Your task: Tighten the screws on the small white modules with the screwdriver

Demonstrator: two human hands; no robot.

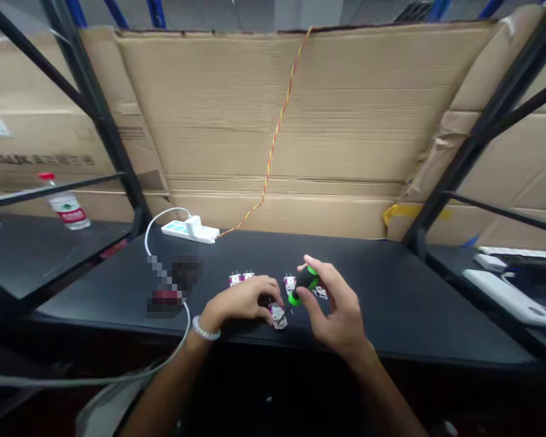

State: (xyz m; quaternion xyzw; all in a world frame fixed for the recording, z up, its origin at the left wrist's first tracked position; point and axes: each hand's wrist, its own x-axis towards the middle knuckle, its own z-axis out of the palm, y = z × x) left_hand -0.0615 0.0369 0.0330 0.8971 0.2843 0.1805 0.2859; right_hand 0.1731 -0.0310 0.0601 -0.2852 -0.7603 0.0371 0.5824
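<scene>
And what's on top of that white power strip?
A white plug sits on the power strip, with a white cable coming from it. The bit of strip beneath the plug is covered, so I can't see it.

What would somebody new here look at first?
Probably the green-and-black screwdriver in the right hand, its tip at a small white-and-purple part held by the left hand near the front edge of the black table. Next, perhaps the red-and-yellow twisted wire running down the cardboard behind. Then maybe the red-capped bottle at the far left, past the black frame.
</scene>
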